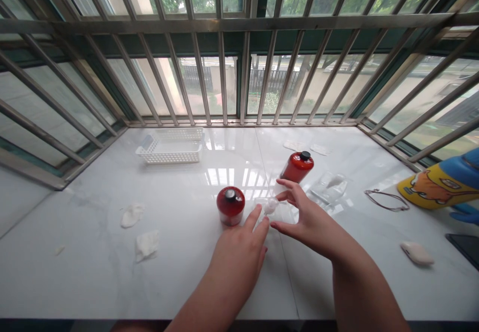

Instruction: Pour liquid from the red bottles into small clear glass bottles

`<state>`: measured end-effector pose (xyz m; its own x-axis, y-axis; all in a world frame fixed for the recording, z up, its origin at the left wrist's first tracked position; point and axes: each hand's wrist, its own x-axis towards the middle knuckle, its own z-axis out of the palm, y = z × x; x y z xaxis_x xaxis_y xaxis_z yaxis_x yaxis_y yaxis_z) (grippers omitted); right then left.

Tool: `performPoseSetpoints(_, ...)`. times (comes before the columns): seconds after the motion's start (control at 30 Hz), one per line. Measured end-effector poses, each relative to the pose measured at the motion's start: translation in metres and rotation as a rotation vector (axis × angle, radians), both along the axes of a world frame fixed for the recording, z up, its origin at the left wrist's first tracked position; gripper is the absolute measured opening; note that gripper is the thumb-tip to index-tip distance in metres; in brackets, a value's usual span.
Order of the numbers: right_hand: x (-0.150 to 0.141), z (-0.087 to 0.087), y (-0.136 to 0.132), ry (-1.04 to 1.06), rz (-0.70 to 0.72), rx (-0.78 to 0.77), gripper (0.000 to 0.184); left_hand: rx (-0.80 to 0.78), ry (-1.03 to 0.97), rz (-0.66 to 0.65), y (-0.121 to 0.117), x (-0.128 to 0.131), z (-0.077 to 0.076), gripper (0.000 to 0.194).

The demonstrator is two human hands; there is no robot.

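My left hand (239,249) lies over the white marble sill (187,282) with its fingers stretched toward a small white wad (271,205) resting on a clear plastic piece (279,213). My right hand (307,217) curls around that same spot, thumb and fingers apart, nothing gripped. A red bottle with a black cap (230,205) stands just left of my left fingertips. A second red bottle (297,166) stands tilted just beyond my right hand.
A white slotted basket (170,146) sits at the back left. Crumpled white wads (146,245) lie at the left, another white piece (416,252) at the right. A clear bag (331,187), wire-rimmed glasses (387,200) and a blue-yellow sleeve (441,182) are at right. Window bars (224,87) close the far side.
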<state>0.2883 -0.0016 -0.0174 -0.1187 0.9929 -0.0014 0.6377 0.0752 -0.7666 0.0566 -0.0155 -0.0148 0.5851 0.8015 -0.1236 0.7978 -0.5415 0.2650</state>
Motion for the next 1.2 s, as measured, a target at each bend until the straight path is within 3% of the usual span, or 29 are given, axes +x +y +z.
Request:
performPoseSetpoints(0.1, -0.003, 0.0, 0.001, -0.067, -0.07, 0.025, 0.071, -0.004, 0.003, -0.005, -0.001, 0.0, 0.0, 0.065)
performPoseSetpoints(0.27, -0.009, -0.001, 0.002, 0.017, -0.004, 0.007, 0.083, -0.003, 0.001, 0.008, -0.001, 0.0, -0.002, 0.066)
performPoseSetpoints(0.4, -0.015, -0.001, 0.005, -0.043, -0.075, 0.025, 0.07, -0.003, -0.015, -0.004, 0.0, -0.001, -0.003, 0.069)
performPoseSetpoints(0.6, -0.017, -0.001, 0.007, -0.027, -0.043, 0.046, 0.061, 0.016, -0.02, -0.008, 0.0, -0.001, -0.003, 0.067)
performPoseSetpoints(0.77, -0.016, -0.002, 0.009, -0.051, -0.094, 0.056, 0.045, 0.023, 0.012, -0.017, 0.001, 0.001, -0.006, 0.063)
performPoseSetpoints(0.93, -0.019, -0.001, 0.009, -0.073, -0.104, 0.051, 0.041, 0.053, 0.028, -0.033, 0.001, 0.003, -0.011, 0.066)
performPoseSetpoints(1.07, -0.017, 0.006, 0.004, -0.17, -0.119, 0.048, 0.043, 0.105, -0.148, -0.072, -0.005, -0.012, 0.005, 0.056)
performPoseSetpoints(1.13, -0.011, 0.011, 0.0, -0.256, -0.167, 0.025, 0.043, 0.25, -0.357, -0.046, -0.006, -0.028, 0.02, 0.038)
performPoseSetpoints(1.2, -0.001, 0.015, -0.005, -0.356, -0.229, -0.015, 0.042, 0.437, -0.543, 0.056, -0.001, -0.047, 0.033, 0.032)
